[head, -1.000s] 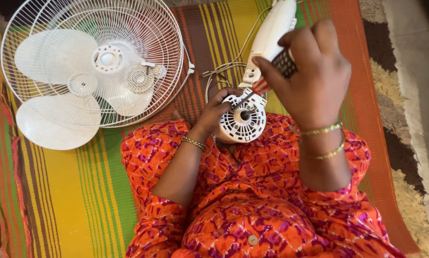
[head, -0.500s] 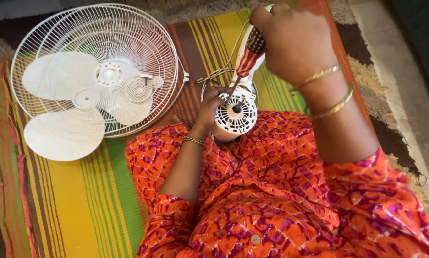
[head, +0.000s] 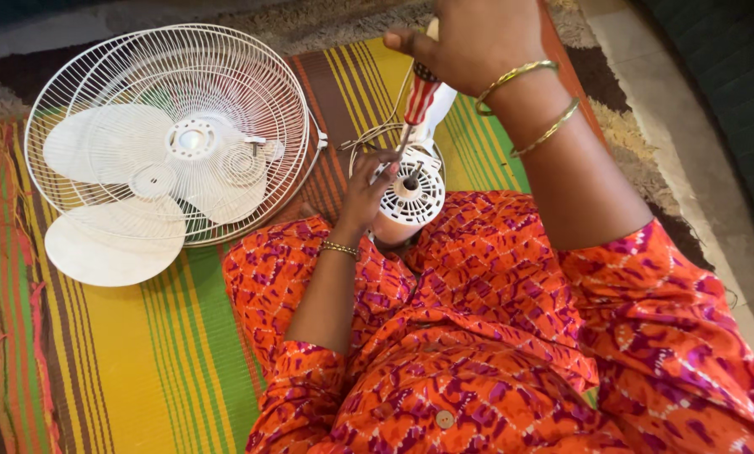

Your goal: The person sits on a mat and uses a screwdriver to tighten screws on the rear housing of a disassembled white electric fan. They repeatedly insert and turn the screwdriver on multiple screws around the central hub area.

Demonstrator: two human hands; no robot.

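Striped mat [head: 125,370]: green, yellow and brown woven floor covering, carrying all loose parts, spread under and to the left of both hands. Fan guards [head: 175,126]: two white wire grilles, already off the fan, stacked well to the left of the left hand's fingers. Fan blade [head: 112,223]: white three-lobed blade, also removed, lying with the guards, one lobe out over the mat. Fan motor housing [head: 406,197]: white vented round body resting on the person's lap in orange patterned cloth, bare shaft at its centre; still assembled, by appearance the part in work. Right hand [head: 478,38]: raised above the housing, fingers clamped on the handle of the screwdriver [head: 417,101], red-and-white striped, tip pointing down toward the housing face. Left hand [head: 369,189]: fingers [head: 385,164] together, pinched at the screwdriver shaft just beside the housing rim.
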